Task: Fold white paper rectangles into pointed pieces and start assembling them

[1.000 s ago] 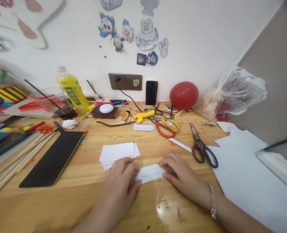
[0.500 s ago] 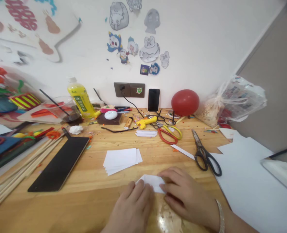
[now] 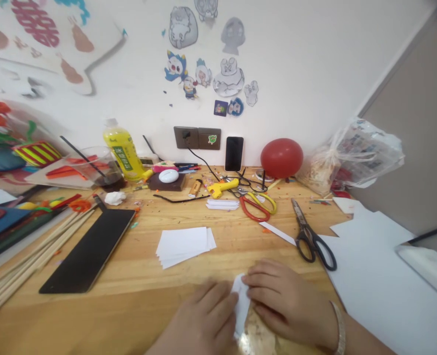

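A small folded piece of white paper (image 3: 241, 306) stands nearly lengthwise between my hands, close to the table's front edge. My left hand (image 3: 205, 315) holds its left side with curled fingers, slightly blurred. On the right, my right hand (image 3: 283, 301) pinches the paper's upper right edge, a bracelet (image 3: 339, 328) at its wrist. Ahead and to the left lies a loose stack of white paper pieces (image 3: 185, 245). Farther back rests a small pile of folded white paper strips (image 3: 223, 204).
Black-handled scissors (image 3: 307, 236) and large white sheets (image 3: 384, 276) lie to the right. A black tablet-like slab (image 3: 89, 251) and wooden sticks (image 3: 37, 261) are at left. Toward the wall are a yellow glue gun (image 3: 222, 187), red balloon (image 3: 281, 158), phone (image 3: 234, 154) and yellow drink bottle (image 3: 122, 153).
The folded paper has turned from lying crosswise to nearly lengthwise between my hands. My left hand has shifted a little lower, and both hands still touch the paper.
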The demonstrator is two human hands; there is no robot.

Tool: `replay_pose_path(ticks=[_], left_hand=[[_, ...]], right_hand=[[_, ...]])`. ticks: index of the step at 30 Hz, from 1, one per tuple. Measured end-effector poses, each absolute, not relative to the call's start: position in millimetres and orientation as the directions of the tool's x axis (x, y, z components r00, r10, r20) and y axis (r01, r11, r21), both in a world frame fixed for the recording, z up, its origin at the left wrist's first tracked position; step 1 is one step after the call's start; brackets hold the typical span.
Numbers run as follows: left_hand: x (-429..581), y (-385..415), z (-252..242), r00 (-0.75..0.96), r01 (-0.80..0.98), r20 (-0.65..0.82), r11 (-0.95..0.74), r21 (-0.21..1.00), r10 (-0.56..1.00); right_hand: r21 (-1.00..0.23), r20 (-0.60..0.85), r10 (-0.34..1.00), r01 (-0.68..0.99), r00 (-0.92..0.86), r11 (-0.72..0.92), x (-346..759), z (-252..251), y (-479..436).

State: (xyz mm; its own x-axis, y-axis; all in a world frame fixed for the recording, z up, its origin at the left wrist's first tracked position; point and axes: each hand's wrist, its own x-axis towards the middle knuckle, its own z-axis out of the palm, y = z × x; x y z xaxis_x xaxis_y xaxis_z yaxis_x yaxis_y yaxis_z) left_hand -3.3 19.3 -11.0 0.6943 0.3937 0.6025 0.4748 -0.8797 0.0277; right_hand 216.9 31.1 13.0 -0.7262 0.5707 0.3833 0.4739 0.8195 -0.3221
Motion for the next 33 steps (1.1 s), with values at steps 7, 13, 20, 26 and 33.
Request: replay_pose_path(ticks=[7,13,20,26,33], left_hand=[[-15,34,12,0.718,0.498,0.569,-0.867,-0.017,0.401],[-15,34,10,0.691,0.526,0.574,-0.85,0.016,0.439],[-16,34,2,0.622,0.557,0.521,-0.798,0.23,0.584],[-13,33,-1,0.53,0.588,0.436,-0.686,0.429,0.727],[-13,36,-5,0.548,0.691,0.365,-0.653,0.311,0.753]], right_hand=[[-0.218,0.413,0.6,0.566,-0.685,0.795,214,10,35],[-0.224,0.451,0.563,0.523,-0.693,0.823,208,10,38],[-0.199,0.479,0.566,0.545,-0.671,0.814,207,-4,37],[-0.341,0.46,0.659,0.567,-0.595,0.75,202,-4,37],[-0.465,0.431,0.733,0.566,-0.527,0.681,199,-3,36]])
